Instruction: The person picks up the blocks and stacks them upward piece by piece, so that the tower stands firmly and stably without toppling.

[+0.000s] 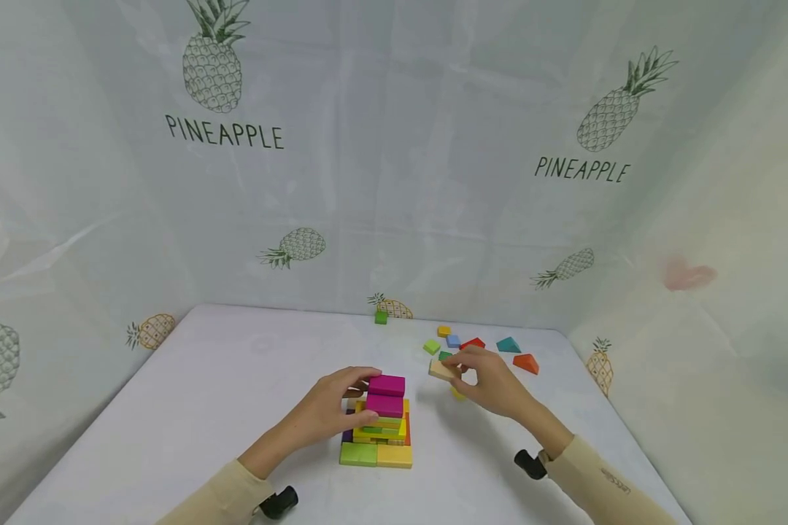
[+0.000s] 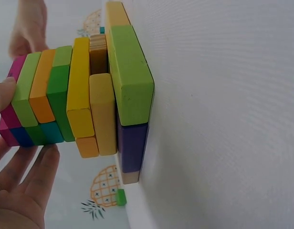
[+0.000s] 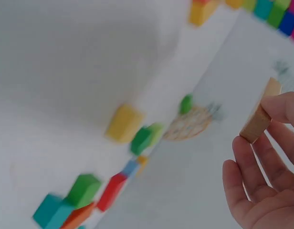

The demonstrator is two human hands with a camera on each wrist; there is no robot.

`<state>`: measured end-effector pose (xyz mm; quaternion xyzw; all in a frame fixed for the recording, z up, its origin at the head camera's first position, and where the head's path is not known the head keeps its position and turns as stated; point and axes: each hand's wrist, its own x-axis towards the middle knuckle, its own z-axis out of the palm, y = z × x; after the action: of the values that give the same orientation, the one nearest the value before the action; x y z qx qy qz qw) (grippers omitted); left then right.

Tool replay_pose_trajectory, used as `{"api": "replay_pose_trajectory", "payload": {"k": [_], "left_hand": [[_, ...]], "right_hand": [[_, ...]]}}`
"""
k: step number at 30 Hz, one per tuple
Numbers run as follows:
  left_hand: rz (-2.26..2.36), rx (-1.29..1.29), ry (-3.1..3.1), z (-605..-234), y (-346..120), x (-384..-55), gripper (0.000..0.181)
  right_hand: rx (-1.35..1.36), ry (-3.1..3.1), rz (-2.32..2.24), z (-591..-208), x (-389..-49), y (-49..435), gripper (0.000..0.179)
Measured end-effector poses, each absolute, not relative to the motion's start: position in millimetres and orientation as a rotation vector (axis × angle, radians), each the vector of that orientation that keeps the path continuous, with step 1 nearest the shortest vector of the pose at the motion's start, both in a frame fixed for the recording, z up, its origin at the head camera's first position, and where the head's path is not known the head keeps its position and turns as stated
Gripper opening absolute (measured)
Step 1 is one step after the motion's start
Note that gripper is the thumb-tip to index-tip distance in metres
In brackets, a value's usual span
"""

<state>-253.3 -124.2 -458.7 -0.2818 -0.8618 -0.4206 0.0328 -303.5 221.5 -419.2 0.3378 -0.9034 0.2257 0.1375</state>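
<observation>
A tower of coloured wooden blocks (image 1: pixel 381 432) stands on the white table, with two magenta blocks (image 1: pixel 384 405) on top. My left hand (image 1: pixel 325 412) holds the upper layers from the left, thumb toward the front and fingers toward the back. Seen from the left wrist, the thumb touches the edge of a light green block (image 2: pixel 26 90) and the magenta one beside it. To the right of the tower, my right hand (image 1: pixel 489 383) pinches a plain wood-coloured block (image 3: pixel 257 121) between thumb and fingers, raised above the table.
Loose blocks lie behind and right of the right hand, among them a teal block (image 1: pixel 508 344), an orange-red block (image 1: pixel 527 363) and a light green block (image 1: pixel 431 347). A green block (image 1: pixel 381 317) sits at the table's back edge, by a pineapple-print curtain (image 1: pixel 394 182).
</observation>
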Motion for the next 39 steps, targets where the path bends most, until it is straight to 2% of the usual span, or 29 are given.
{"api": "replay_pose_trajectory", "payload": {"k": [6, 12, 29, 39], "left_hand": [[-1.299, -0.85, -2.653, -459.9, -124.5, -254.0, 0.069], [-1.319, -0.872, -2.635, -459.4, -124.6, -254.4, 0.07], [-1.331, -0.863, -2.637, -455.3, -121.4, -256.0, 0.069], [-1.324, -0.884, -2.634, -455.0, -122.0, -260.5, 0.071]], "right_hand": [[1.124, -2.551, 0.734, -401.1, -269.9, 191.6, 0.031], [1.206, -2.566, 0.781, -395.3, -254.4, 169.8, 0.03], [1.235, -2.588, 0.844, -405.6, -255.5, 148.6, 0.024], [1.27, -2.467, 0.818, -416.5, -261.0, 146.9, 0.026]]}}
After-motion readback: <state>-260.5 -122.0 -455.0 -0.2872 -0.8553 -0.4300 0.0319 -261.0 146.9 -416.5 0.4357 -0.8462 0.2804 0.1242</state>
